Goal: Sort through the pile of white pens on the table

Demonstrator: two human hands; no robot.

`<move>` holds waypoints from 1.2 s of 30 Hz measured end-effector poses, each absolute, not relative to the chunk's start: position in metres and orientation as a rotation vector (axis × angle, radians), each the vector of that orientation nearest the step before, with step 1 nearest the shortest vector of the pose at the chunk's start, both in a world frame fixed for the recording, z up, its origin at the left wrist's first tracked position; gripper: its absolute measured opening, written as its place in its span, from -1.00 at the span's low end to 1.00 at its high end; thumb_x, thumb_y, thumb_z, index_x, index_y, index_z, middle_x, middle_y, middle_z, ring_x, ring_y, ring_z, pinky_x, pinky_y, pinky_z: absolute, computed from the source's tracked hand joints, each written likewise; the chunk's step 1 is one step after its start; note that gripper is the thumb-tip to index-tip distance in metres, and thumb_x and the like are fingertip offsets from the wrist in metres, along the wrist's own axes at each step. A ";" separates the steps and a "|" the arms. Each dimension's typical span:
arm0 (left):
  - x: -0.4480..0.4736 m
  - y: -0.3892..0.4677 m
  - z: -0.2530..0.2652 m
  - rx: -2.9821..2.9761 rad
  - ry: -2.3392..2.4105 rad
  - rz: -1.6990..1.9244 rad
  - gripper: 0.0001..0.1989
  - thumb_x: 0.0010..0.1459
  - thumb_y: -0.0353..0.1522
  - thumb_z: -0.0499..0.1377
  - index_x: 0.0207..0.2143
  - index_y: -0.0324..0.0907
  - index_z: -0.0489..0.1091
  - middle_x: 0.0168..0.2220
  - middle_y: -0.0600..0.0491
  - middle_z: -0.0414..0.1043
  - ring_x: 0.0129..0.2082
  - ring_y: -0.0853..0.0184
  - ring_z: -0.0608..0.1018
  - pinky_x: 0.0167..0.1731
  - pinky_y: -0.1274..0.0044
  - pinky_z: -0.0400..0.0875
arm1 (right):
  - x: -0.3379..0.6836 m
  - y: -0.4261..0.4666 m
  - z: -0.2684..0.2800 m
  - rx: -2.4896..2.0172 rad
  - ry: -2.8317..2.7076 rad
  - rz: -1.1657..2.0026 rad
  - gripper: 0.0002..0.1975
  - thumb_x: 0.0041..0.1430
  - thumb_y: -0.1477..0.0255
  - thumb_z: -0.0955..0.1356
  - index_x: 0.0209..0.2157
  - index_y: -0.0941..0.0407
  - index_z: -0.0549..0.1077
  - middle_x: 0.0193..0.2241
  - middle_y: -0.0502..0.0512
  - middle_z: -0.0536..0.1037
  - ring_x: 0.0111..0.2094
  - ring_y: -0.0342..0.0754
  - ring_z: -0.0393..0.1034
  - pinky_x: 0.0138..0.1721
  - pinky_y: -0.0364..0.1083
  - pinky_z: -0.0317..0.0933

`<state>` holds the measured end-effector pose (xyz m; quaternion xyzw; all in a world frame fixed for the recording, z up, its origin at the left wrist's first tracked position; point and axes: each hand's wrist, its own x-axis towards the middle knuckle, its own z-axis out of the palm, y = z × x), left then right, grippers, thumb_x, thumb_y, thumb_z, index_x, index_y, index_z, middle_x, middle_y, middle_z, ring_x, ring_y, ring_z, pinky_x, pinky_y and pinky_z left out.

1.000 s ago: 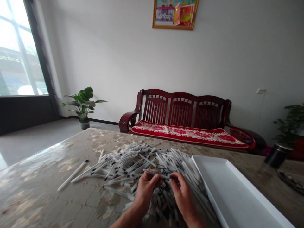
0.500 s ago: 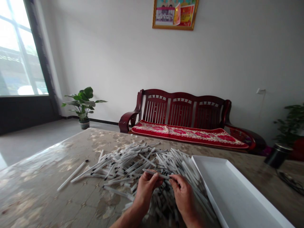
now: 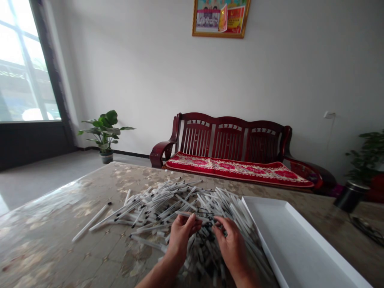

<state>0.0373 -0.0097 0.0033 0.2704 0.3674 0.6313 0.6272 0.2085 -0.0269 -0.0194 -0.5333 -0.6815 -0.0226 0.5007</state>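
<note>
A slim translucent white pen (image 3: 201, 218) is pinched between the thumb and fingers of my left hand (image 3: 181, 232), its right end pointing toward my other hand. Just off that end, my right hand (image 3: 230, 238) has its thumb and fingers curled toward each other. Something small and dark shows by its fingertips, too blurred to name. Both hands hover over a big loose pile of similar white pens (image 3: 162, 200), many with black tips. Beneath my hands lies a heap of small dark pieces (image 3: 205, 256), partly hidden and blurred.
A shallow white box (image 3: 300, 244) lies to the right of the pile. One pen (image 3: 91, 222) rests at the left on the patterned tabletop (image 3: 60, 248). A black cylinder (image 3: 351, 196) stands far right beside dark cables (image 3: 367, 230). Behind the table is a red wooden bench (image 3: 228, 140).
My right hand's fingertips have come slightly apart from the pen's end. My left hand, with the pen, has shifted a little to the left.
</note>
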 end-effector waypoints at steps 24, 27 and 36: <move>0.018 0.007 0.005 0.605 0.931 1.667 -0.54 -0.26 -0.13 0.47 -0.42 -0.18 0.39 -0.49 0.08 0.53 -0.43 0.25 0.63 -0.43 0.51 0.51 | 0.271 -0.022 -0.011 -1.554 -1.460 -0.550 -0.45 0.36 0.02 0.13 -0.35 0.10 0.53 -0.41 0.21 0.59 -0.38 0.07 0.45 -0.30 -0.02 0.26; 0.020 0.004 0.005 0.651 0.939 1.620 -0.54 -0.25 -0.11 0.47 -0.41 -0.18 0.40 -0.49 0.09 0.53 -0.44 0.27 0.62 -0.46 0.53 0.50 | 0.279 -0.023 -0.010 -1.677 -1.443 -0.578 -0.42 0.36 0.01 0.09 -0.34 0.09 0.54 -0.39 0.21 0.60 -0.39 0.08 0.45 -0.35 -0.01 0.24; 0.031 -0.009 0.010 0.799 0.888 1.454 -0.55 -0.28 -0.12 0.48 -0.42 -0.20 0.46 -0.49 0.06 0.54 -0.45 0.28 0.60 -0.48 0.54 0.49 | 0.240 -0.030 -0.009 -1.329 -1.582 -0.391 -0.61 0.39 0.17 0.19 -0.25 0.06 0.55 -0.35 0.15 0.62 -0.29 0.04 0.52 -0.22 -0.03 0.36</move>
